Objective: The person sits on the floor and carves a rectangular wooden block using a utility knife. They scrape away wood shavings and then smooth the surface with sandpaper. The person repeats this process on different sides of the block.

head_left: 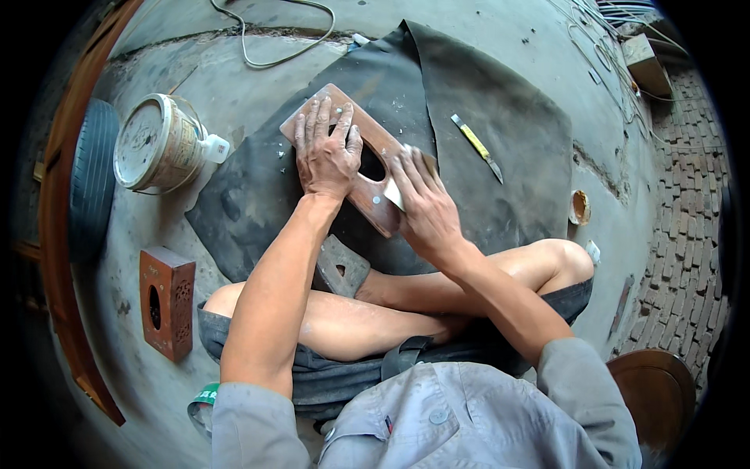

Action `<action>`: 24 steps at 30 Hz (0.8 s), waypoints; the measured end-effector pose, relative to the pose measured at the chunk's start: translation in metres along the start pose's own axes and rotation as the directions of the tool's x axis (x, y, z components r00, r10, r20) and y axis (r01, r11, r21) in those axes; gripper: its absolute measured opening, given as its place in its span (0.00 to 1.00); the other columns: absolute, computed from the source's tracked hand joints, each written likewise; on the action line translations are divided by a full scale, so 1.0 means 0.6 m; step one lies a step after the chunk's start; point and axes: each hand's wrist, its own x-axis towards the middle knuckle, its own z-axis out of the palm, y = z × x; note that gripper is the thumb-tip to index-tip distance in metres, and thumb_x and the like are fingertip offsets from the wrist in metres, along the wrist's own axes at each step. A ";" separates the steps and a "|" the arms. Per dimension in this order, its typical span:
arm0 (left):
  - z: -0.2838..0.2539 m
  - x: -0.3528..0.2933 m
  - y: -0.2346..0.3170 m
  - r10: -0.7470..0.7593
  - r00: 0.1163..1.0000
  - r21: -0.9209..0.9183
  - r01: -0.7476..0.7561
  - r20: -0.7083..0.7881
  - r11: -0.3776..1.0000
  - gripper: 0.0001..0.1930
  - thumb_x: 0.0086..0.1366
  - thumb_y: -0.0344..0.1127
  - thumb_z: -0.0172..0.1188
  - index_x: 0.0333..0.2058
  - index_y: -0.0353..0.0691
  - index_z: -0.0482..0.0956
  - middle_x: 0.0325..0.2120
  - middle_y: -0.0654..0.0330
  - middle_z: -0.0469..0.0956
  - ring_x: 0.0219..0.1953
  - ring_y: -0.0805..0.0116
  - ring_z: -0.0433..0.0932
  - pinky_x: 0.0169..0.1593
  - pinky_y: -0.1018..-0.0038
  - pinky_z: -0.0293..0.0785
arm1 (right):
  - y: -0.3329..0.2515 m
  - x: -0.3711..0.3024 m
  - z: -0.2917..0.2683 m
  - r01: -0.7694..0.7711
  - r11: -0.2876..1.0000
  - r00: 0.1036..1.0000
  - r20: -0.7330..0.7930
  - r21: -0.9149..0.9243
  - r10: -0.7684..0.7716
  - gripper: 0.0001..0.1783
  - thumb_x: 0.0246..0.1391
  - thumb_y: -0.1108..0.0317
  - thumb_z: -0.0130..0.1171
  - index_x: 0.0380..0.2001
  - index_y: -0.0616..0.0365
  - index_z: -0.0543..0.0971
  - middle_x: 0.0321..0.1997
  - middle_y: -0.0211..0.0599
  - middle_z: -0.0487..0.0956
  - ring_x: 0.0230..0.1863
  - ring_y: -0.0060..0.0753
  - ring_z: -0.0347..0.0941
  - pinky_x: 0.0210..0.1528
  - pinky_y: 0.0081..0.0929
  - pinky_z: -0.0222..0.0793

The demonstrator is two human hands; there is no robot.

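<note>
I'm laying my left hand (pixel 326 156) flat on the brown piece (pixel 373 139) resting on the dark mat (pixel 512 113) — whether my right hand (pixel 427 206) is gripping the pale scrap (pixel 394 194), I can't tell.

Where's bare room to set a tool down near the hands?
Freest: dark mat between the yellow knife and the mat's right edge. Also floor between bucket and carved box. Crowded: mid-mat, left hand and right hand on the brown piece, grey block close below.
</note>
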 end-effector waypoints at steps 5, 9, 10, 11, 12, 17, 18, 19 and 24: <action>0.000 -0.008 -0.010 -0.004 1.000 0.015 0.004 -0.002 1.000 0.23 0.71 0.45 0.59 0.61 0.45 0.83 0.68 0.47 0.72 0.71 0.47 0.67 0.78 0.51 0.53 | -0.009 0.001 -0.002 0.027 0.999 0.999 0.021 -0.020 -0.027 0.36 0.52 0.73 0.60 0.66 0.74 0.72 0.70 0.61 0.73 0.77 0.56 0.63 0.83 0.47 0.50; 0.009 -0.003 -0.006 0.003 1.000 0.004 -0.003 -0.011 1.000 0.23 0.71 0.45 0.59 0.61 0.45 0.83 0.68 0.48 0.72 0.71 0.47 0.67 0.78 0.50 0.53 | -0.023 0.006 -0.003 0.001 0.999 1.000 -0.004 -0.034 -0.001 0.36 0.54 0.69 0.61 0.66 0.75 0.71 0.71 0.62 0.72 0.77 0.56 0.64 0.82 0.47 0.51; 0.011 -0.003 -0.001 0.004 1.000 -0.008 -0.004 -0.004 1.000 0.23 0.71 0.45 0.58 0.61 0.45 0.83 0.68 0.48 0.72 0.71 0.47 0.67 0.78 0.50 0.53 | -0.027 0.024 0.001 -0.009 0.999 1.000 -0.020 -0.037 0.008 0.37 0.53 0.69 0.62 0.66 0.75 0.71 0.71 0.62 0.72 0.77 0.56 0.64 0.82 0.47 0.51; 0.013 -0.003 0.004 0.005 1.000 -0.020 -0.005 0.003 1.000 0.23 0.71 0.45 0.58 0.61 0.45 0.83 0.68 0.48 0.72 0.71 0.47 0.67 0.78 0.50 0.53 | -0.024 0.027 0.020 -0.018 1.000 1.000 -0.025 -0.021 0.018 0.38 0.53 0.68 0.63 0.66 0.77 0.71 0.72 0.63 0.71 0.76 0.57 0.64 0.82 0.48 0.52; 0.006 -0.007 -0.005 -0.006 1.000 -0.009 0.006 0.007 1.000 0.23 0.71 0.45 0.58 0.61 0.45 0.83 0.68 0.47 0.72 0.71 0.47 0.68 0.78 0.51 0.53 | -0.028 0.020 0.016 0.007 1.000 1.000 -0.002 -0.013 -0.007 0.37 0.53 0.68 0.62 0.65 0.77 0.71 0.71 0.64 0.72 0.76 0.58 0.64 0.82 0.47 0.52; 0.006 -0.002 -0.003 -0.012 1.000 -0.010 0.012 0.003 1.000 0.23 0.71 0.46 0.59 0.61 0.44 0.83 0.68 0.47 0.73 0.72 0.48 0.67 0.78 0.51 0.52 | -0.035 -0.004 -0.008 0.026 1.000 1.000 0.012 -0.003 -0.026 0.35 0.54 0.68 0.62 0.63 0.77 0.72 0.70 0.67 0.72 0.76 0.59 0.65 0.82 0.47 0.51; 0.008 -0.002 0.000 -0.001 1.000 -0.004 0.001 0.010 1.000 0.24 0.71 0.46 0.58 0.61 0.44 0.83 0.68 0.47 0.72 0.72 0.48 0.67 0.78 0.51 0.52 | -0.038 0.016 -0.001 0.013 1.000 1.000 -0.007 0.004 -0.013 0.35 0.53 0.68 0.62 0.63 0.78 0.72 0.70 0.67 0.72 0.76 0.59 0.65 0.82 0.48 0.51; 0.008 -0.003 0.000 0.006 1.000 0.005 -0.006 0.016 1.000 0.24 0.71 0.46 0.58 0.61 0.44 0.83 0.68 0.47 0.72 0.72 0.48 0.67 0.78 0.51 0.52 | -0.036 0.036 0.022 0.019 1.000 0.999 -0.049 -0.003 -0.020 0.35 0.53 0.70 0.60 0.63 0.78 0.71 0.71 0.67 0.71 0.76 0.60 0.65 0.82 0.48 0.51; 0.005 -0.007 -0.007 -0.009 1.000 0.005 0.009 0.020 1.000 0.24 0.71 0.46 0.58 0.61 0.45 0.83 0.69 0.47 0.71 0.73 0.47 0.66 0.78 0.50 0.51 | -0.038 -0.014 -0.004 0.027 1.000 0.999 0.020 0.005 -0.027 0.33 0.55 0.71 0.56 0.63 0.80 0.71 0.71 0.67 0.71 0.75 0.60 0.65 0.82 0.48 0.51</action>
